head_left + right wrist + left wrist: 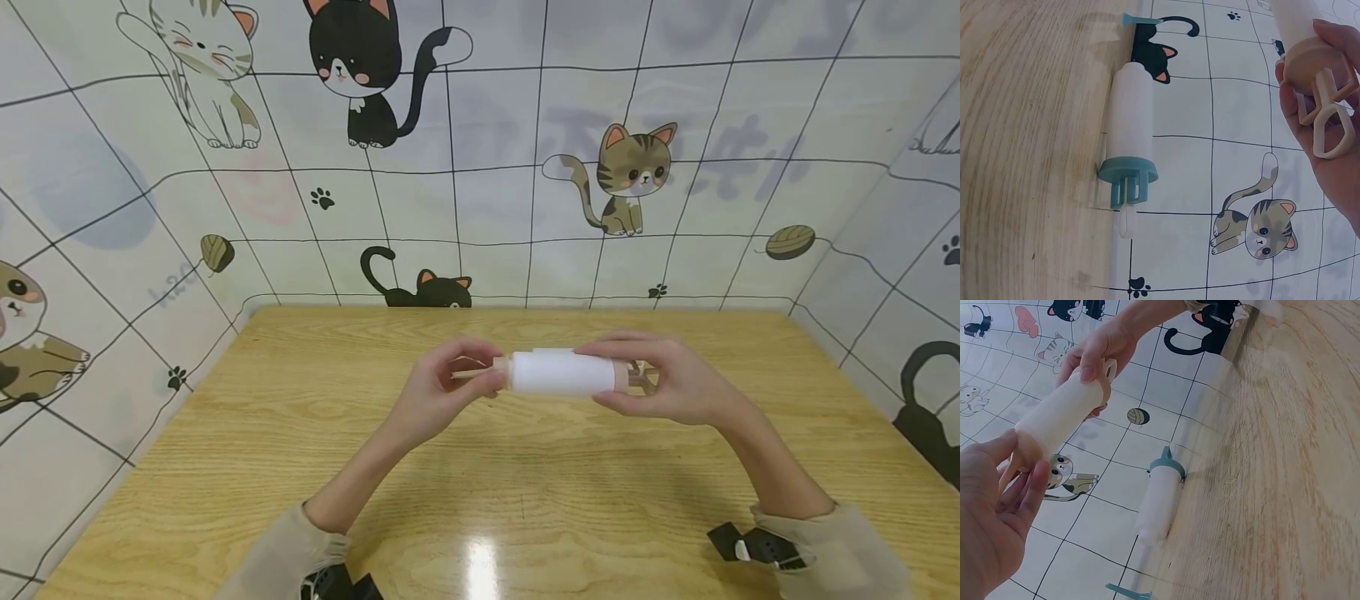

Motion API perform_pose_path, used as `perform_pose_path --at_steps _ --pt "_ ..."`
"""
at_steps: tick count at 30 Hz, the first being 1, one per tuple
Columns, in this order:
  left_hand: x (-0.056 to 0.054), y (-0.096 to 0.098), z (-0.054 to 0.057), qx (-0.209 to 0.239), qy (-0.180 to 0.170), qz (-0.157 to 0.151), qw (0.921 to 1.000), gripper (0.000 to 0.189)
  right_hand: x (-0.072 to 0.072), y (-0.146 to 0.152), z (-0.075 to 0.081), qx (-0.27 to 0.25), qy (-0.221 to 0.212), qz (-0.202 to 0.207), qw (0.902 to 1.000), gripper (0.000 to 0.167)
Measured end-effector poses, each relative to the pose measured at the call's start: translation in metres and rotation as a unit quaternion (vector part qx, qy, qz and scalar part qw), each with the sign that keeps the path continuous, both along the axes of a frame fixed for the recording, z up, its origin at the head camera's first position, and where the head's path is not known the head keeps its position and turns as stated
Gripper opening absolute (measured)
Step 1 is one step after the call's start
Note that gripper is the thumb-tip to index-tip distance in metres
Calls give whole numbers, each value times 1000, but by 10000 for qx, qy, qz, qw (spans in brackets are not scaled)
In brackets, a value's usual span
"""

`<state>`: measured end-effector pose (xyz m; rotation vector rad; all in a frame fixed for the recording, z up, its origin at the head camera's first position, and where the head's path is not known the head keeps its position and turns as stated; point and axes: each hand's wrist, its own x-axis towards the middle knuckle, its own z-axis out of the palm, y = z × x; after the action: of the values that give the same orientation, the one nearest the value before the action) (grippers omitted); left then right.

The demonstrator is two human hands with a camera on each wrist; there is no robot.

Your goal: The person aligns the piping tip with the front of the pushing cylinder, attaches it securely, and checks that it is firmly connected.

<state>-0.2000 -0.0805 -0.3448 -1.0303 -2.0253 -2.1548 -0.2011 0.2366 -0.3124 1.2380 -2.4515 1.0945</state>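
Note:
Held level above the table is a large white syringe with beige ends (562,372). My left hand (453,379) pinches its beige nozzle end between thumb and fingers. At the other end my right hand (667,379) grips the barrel near the beige collar, thumb and fingers on opposite sides. A pale ring handle (1334,130) and finger loops stick out beyond that collar. A second white syringe with a teal collar (1127,170) lies on the table near the wall. In the head view the held syringe mostly hides it.
A slim teal piece (1129,592) lies near the second syringe's nozzle end. Beneath both hands spreads the wood-grain table (465,492). Its far edge meets a wall covering with cat drawings (495,200), which also rises at both sides.

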Motion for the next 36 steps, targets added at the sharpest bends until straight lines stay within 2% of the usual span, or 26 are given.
perform_pose_path --at_steps 3,9,18,26,36 --pt "0 0 0 -28 4 49 10000 25 0 0 0 25 9 -11 10000 54" --pt "0 0 0 -91 238 166 9995 29 -2 0 -1 45 29 1 10000 54" --pt "0 0 -1 99 489 48 9987 30 -2 1 -1 29 -37 24 10000 54" --pt "0 0 0 41 378 167 9991 21 -1 -1 -1 9 -100 44 9999 53" --pt "-1 0 -2 -227 48 118 9997 18 1 -1 0 4 -124 -9 9999 52"
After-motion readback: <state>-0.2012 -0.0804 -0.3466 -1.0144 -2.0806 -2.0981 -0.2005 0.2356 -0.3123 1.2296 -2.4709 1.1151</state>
